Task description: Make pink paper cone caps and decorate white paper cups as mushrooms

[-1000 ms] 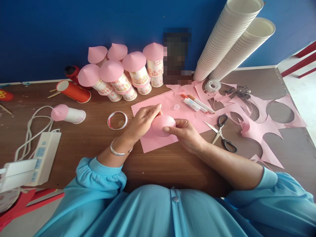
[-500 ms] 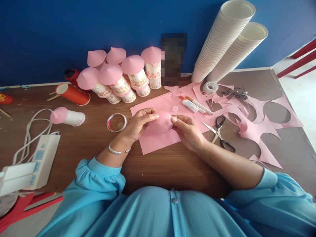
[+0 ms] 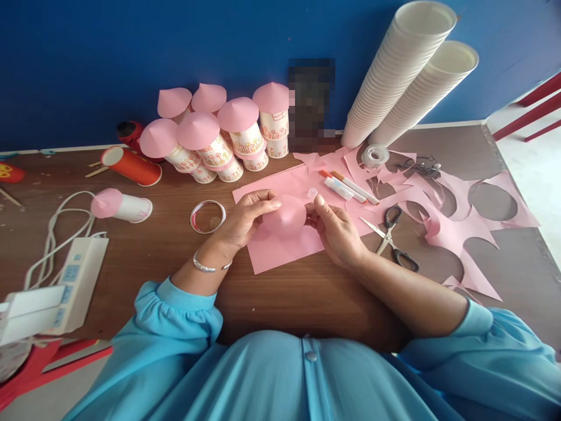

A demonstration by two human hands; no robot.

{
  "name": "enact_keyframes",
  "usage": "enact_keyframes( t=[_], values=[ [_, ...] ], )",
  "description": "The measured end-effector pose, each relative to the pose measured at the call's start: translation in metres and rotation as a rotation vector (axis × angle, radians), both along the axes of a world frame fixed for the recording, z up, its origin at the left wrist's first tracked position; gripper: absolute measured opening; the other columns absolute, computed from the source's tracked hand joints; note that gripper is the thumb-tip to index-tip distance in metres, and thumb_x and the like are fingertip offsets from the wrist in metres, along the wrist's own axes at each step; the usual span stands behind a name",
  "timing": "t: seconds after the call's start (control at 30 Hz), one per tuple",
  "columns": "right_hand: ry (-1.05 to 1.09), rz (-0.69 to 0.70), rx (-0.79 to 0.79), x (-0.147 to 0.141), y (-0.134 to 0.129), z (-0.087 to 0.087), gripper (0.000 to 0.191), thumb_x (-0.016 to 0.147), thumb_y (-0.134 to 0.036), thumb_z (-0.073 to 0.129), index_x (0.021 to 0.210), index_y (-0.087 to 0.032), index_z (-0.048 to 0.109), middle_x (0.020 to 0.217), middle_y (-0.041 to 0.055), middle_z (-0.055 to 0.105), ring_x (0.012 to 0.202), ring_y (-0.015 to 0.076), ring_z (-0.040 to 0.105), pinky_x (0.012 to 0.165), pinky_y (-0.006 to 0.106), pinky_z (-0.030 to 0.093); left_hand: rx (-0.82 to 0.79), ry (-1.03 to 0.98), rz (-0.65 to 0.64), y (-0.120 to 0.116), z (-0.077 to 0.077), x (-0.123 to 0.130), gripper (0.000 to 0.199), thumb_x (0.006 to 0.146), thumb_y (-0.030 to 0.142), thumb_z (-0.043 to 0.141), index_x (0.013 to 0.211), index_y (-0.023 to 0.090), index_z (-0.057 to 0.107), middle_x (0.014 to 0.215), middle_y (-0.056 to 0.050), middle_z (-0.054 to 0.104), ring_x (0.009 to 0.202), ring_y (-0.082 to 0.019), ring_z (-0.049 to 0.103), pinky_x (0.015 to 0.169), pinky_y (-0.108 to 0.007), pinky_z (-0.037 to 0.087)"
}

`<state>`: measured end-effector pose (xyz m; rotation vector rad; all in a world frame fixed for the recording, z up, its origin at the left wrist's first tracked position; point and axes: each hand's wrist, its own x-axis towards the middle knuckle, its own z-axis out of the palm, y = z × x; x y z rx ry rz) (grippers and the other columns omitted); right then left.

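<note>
A pink paper cone (image 3: pixel 284 216) is held above a pink sheet (image 3: pixel 272 254), its point facing up towards me. My left hand (image 3: pixel 248 219) pinches the cone's left edge between thumb and fingers. At the opposite edge is my right hand (image 3: pixel 335 231), its thumb lifted off the paper and apart from the curled fingers. Those fingertips are partly hidden near the cone's rim; whether they touch it is unclear. Just beyond the right thumb lies a small clear round piece (image 3: pixel 312 193) on the sheet.
Several decorated cups with pink cone roofs (image 3: pixel 199 131) stand at the back left. Around the right side are markers (image 3: pixel 346 187), a tape roll (image 3: pixel 375 155), open scissors (image 3: pixel 388 237), pink offcuts (image 3: pixel 460 228) and tall cup stacks (image 3: pixel 394 76). A power strip (image 3: pixel 81 286) lies left.
My right thumb has come off the cone's right edge and lifted away. The cone has turned slightly, its tip now showing nearer the middle. My left hand keeps its pinch.
</note>
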<state>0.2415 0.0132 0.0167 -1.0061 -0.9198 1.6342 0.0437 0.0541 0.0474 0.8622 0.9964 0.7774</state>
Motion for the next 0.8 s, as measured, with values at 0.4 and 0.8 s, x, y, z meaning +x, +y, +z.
enact_keyframes(
  t=[0.4, 0.8],
  values=[
    [-0.034, 0.008, -0.006, 0.0008, 0.0002, 0.0025, 0.044, 0.088, -0.057, 0.075, 0.065, -0.020, 0.069, 0.068, -0.0006, 0.060, 0.072, 0.0155, 0.052, 0.077, 0.031, 0.044, 0.050, 0.068, -0.027, 0.0000, -0.0031, -0.0009, 0.030, 0.075, 0.042, 0.079, 0.072, 0.018, 0.060, 0.065, 0.003, 0.054, 0.059, -0.010, 0.046, 0.056, -0.025, 0.036],
    [0.018, 0.122, -0.124, -0.0084, -0.0053, 0.0028, 0.030, 0.068, -0.043, 0.093, 0.073, -0.019, 0.076, 0.072, -0.0005, 0.070, 0.072, 0.0158, 0.058, 0.075, 0.031, 0.047, 0.147, 0.113, -0.075, -0.0046, -0.0044, 0.0004, 0.045, 0.087, 0.061, 0.069, 0.074, 0.018, 0.065, 0.069, 0.000, 0.058, 0.062, -0.013, 0.051, 0.060, -0.027, 0.041]
  ],
)
